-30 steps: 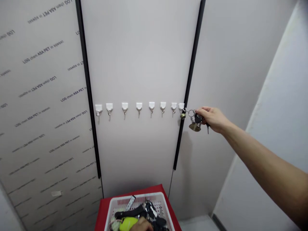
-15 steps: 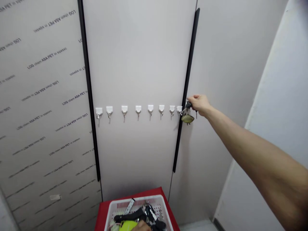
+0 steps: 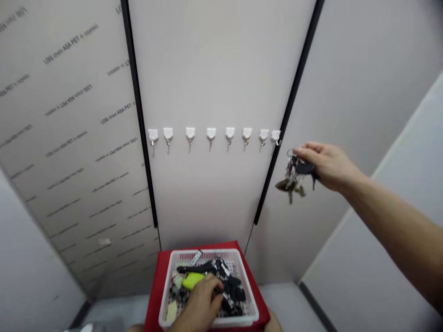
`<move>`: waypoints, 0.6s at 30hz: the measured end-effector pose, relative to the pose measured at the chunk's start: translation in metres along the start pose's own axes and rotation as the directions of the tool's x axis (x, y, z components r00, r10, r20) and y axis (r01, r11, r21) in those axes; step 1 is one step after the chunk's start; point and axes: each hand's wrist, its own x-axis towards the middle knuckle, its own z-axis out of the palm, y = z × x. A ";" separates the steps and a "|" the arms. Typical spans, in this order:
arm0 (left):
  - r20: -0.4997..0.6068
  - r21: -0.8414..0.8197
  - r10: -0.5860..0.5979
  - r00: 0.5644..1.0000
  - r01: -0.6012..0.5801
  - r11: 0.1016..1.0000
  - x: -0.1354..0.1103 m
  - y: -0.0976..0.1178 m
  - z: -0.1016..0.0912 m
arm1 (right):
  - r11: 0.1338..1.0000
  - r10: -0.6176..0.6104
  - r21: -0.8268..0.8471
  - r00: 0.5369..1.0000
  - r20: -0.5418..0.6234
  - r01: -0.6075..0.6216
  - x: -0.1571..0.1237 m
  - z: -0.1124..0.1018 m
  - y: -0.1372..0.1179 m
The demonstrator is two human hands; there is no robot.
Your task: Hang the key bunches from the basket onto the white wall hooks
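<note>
First, printed wall panel [image 3: 74,92]; then red-covered table [image 3: 155,291], bearing white basket [image 3: 242,320]. Above these, row of eight white hooks [image 3: 211,133], bare. Within basket: yellow-green item [image 3: 191,281]; beside it, left hand [image 3: 203,297], fingers bent over dark key-like pieces [image 3: 237,292], pinch uncertain, contact partly hidden. Farther right: rightmost hook [image 3: 275,135], apart from key bunch [image 3: 292,173], which hangs in midair from right hand [image 3: 325,166], fingers pinching it beside its ring [image 3: 288,153]. Step in hand, as judged: supporting the bunch near the hook, off it. Any next move would call for a firm pinch, ring left exposed, loose keys kept from tangling.
</note>
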 end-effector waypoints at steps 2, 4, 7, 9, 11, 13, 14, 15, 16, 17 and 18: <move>-0.048 -0.029 -0.001 0.999 -0.001 1.000 -0.003 0.002 -0.003 | 0.994 0.105 0.025 0.983 0.149 -0.110 -0.030 0.018 0.027; -0.081 -0.061 -0.023 0.996 0.018 0.998 -0.004 0.002 -0.004 | 0.976 0.203 0.019 0.930 0.305 -0.219 -0.061 0.041 0.055; -0.135 -0.107 -0.062 0.989 0.047 0.993 -0.002 -0.001 -0.004 | 0.961 0.244 -0.010 0.828 0.506 -0.276 -0.099 0.080 0.090; -0.171 -0.128 -0.068 0.983 0.047 0.991 -0.001 -0.004 -0.005 | 0.970 0.223 -0.051 0.788 0.574 -0.237 -0.115 0.104 0.110; -0.191 -0.143 -0.069 0.979 0.042 0.989 0.000 -0.006 -0.006 | 0.978 0.206 -0.096 0.777 0.595 -0.185 -0.125 0.122 0.126; -0.195 -0.156 -0.076 0.978 0.046 0.987 -0.002 -0.007 -0.005 | 0.978 0.205 -0.147 0.771 0.602 -0.146 -0.132 0.134 0.140; -0.194 -0.165 -0.086 0.977 0.054 0.985 -0.003 -0.008 -0.004 | 0.976 0.212 -0.174 0.756 0.620 -0.131 -0.135 0.138 0.146; -0.193 -0.175 -0.097 0.976 0.063 0.983 -0.003 -0.009 -0.001 | 0.973 0.220 -0.198 0.728 0.649 -0.117 -0.138 0.140 0.151; -0.192 -0.188 -0.108 0.975 0.071 0.980 -0.004 -0.010 0.001 | 0.971 0.227 -0.219 0.690 0.687 -0.101 -0.141 0.142 0.155; -0.189 -0.207 -0.121 0.974 0.081 0.975 -0.003 -0.011 0.003 | 0.968 0.234 -0.235 0.653 0.720 -0.088 -0.142 0.144 0.158; -0.183 -0.237 -0.143 0.973 0.097 0.967 -0.001 -0.012 0.004 | 0.967 0.237 -0.243 0.632 0.738 -0.078 -0.141 0.145 0.159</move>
